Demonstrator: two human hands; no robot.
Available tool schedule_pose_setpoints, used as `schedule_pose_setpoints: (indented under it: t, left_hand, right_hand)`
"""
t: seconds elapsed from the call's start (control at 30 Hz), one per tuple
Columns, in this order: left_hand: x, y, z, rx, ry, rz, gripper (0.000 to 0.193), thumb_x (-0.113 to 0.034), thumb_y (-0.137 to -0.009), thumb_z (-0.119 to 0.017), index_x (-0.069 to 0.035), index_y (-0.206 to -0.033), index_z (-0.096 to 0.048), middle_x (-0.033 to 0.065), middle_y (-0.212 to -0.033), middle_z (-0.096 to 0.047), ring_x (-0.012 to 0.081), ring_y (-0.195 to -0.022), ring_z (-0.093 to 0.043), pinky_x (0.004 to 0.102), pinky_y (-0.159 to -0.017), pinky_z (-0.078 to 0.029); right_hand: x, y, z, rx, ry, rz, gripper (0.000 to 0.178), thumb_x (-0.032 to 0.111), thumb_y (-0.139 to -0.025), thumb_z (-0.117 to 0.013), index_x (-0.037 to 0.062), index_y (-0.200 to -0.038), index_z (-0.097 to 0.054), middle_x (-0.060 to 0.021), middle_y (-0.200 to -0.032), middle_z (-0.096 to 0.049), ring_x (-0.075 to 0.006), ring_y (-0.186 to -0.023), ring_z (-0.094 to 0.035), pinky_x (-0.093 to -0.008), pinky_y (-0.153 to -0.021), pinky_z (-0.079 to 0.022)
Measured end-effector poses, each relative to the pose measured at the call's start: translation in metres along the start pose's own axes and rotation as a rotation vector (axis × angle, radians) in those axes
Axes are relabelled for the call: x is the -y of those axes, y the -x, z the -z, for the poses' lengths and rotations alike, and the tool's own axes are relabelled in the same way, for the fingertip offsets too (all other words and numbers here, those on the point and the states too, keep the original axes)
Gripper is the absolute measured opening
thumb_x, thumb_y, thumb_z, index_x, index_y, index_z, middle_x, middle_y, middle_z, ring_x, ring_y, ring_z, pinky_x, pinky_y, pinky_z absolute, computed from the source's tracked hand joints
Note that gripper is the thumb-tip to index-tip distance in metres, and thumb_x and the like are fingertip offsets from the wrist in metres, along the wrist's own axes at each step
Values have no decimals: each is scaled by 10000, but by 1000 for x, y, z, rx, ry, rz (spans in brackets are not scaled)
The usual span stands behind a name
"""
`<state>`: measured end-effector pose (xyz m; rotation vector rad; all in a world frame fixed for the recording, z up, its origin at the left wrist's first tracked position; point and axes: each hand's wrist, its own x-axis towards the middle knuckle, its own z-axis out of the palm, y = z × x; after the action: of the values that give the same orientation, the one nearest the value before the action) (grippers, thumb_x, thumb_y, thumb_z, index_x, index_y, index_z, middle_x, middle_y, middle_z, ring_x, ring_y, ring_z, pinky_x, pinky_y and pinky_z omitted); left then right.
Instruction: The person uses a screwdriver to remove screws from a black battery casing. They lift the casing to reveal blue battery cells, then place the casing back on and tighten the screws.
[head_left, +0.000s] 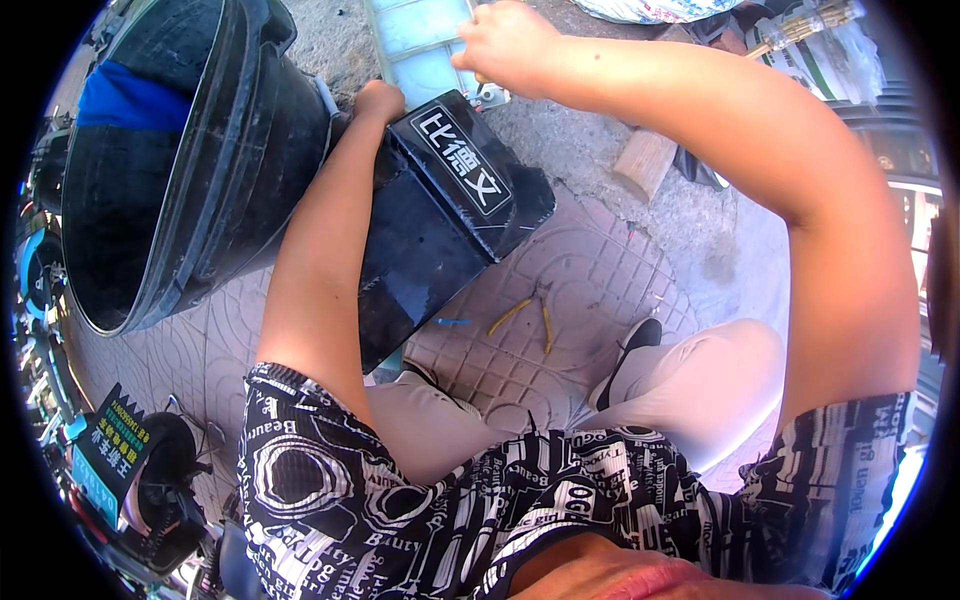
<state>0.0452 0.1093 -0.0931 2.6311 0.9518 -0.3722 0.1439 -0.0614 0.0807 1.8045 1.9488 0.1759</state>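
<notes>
A black box-like case (425, 245) with a white-lettered label on its top stands tilted in front of me. My left hand (380, 102) is closed at its far left edge; the fingers are mostly hidden, and I cannot make out what they hold. Farther right, my right hand (507, 48) is closed, its fingers curled beside a pale translucent compartment box (418, 38). Just below that hand lies a small metal part (489, 95). What the right fingers grip is too small to tell.
A large black bin (240, 190) with a blue cloth (135, 97) inside leans at left. Yellow-handled pliers (512, 316) and a thin blue strip (453, 322) lie on the paving by my feet. A wood block (644, 165) sits right; parked motorbikes (165, 465) stand lower left.
</notes>
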Motion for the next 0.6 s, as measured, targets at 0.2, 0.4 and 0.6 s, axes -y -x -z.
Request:
schedule_pose_setpoints:
  t: [0.2,0.4,0.6]
  left_hand:
    - [-1,-5,1,23,-134,-78,293,-177,-834,-538,-69,-1060,-690,153,-1127,-643,320,-1030,-630,410,-850,-522]
    - [-5,-4,-3,7,-104,-77,293,-156,-844,-508,-74,-1056,-693,153,-1141,-636,322,-1025,-631,408,-851,-521]
    - [4,-15,-12,-8,-64,-60,299,-172,-854,-483,-68,-1038,-694,173,-1135,-632,331,-1027,-626,408,-857,-513]
  right_hand:
    - [-6,-7,0,-33,-193,-128,187,242,-835,-623,109,-940,-702,-91,-959,-669,-256,-938,-645,-415,-774,-519]
    - [-15,-20,12,546,-730,-714,344,357,-867,-631,22,-902,-702,-141,-908,-689,-300,-864,-660,-393,-731,-536]
    - [-3,5,-6,-141,-264,-326,253,288,-830,-679,37,-831,-703,-147,-907,-691,-261,-880,-662,-403,-745,-536]
